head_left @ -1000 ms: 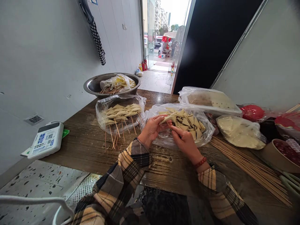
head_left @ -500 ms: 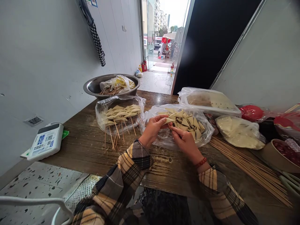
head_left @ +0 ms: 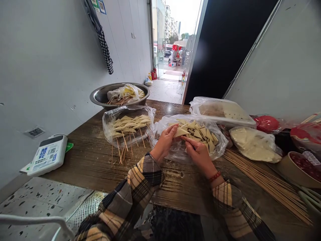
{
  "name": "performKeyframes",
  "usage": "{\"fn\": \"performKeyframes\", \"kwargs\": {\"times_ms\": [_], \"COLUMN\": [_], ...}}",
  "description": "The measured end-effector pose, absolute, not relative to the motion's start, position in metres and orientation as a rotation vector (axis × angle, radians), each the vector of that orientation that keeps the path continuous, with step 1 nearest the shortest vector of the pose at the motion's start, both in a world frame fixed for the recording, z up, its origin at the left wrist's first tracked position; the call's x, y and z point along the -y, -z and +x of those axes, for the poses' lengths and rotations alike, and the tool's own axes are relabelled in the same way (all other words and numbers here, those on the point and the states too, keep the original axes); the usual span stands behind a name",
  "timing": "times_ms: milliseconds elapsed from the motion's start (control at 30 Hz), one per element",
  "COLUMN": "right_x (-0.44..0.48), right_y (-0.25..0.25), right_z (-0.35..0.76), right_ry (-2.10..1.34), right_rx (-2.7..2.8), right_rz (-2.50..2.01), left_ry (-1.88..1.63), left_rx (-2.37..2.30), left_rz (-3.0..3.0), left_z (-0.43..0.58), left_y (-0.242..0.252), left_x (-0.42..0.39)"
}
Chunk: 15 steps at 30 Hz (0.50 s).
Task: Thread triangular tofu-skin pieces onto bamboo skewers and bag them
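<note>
My left hand [head_left: 166, 139] pinches a pale triangular piece of tofu skin [head_left: 181, 132] between thumb and fingers. Close beside it, my right hand [head_left: 198, 150] is closed on a thin wooden skewer [head_left: 183, 137], whose tip meets the lower edge of that piece. Both hands are over an open clear plastic bag [head_left: 169, 154] heaped with loose tofu skin triangles [head_left: 200, 131]. Left of it, another plastic bag [head_left: 108, 117] bears skewered triangles [head_left: 130, 124], their sticks pointing towards me.
A steel basin [head_left: 96, 97] with bagged skewers stands at the back left. On the right lie a bundle of bare skewers [head_left: 265, 184], a bag of pale sheets [head_left: 255, 144], a covered white tray [head_left: 225, 110] and a bowl of red food [head_left: 303, 167]. A payment box [head_left: 48, 155] sits at the left edge.
The tofu skin piece in my left hand has turned so its broad face shows more. My right hand has come slightly closer with the skewer. The camera view has tilted a little.
</note>
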State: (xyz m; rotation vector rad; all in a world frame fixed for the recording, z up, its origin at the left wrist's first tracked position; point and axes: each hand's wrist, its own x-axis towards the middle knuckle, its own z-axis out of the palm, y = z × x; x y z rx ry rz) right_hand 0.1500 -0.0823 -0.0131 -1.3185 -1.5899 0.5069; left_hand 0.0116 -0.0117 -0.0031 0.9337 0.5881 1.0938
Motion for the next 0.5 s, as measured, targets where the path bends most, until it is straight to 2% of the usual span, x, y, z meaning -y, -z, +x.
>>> {"fn": "performKeyframes", "kwargs": {"times_ms": [233, 500], "right_x": [0.083, 0.086], "right_y": [0.013, 0.014], "right_z": [0.147, 0.143], "right_ry": [-0.526, -0.409], "right_rx": [1.603, 1.626], "right_rz": [-1.317, -1.368], "left_ry": [-0.911, -0.991], "left_rx": [-0.412, -0.361], "left_rz": [0.874, 0.859], "left_z": [0.010, 0.020], "left_y": [-0.001, -0.006], "left_x": [0.016, 0.027]}}
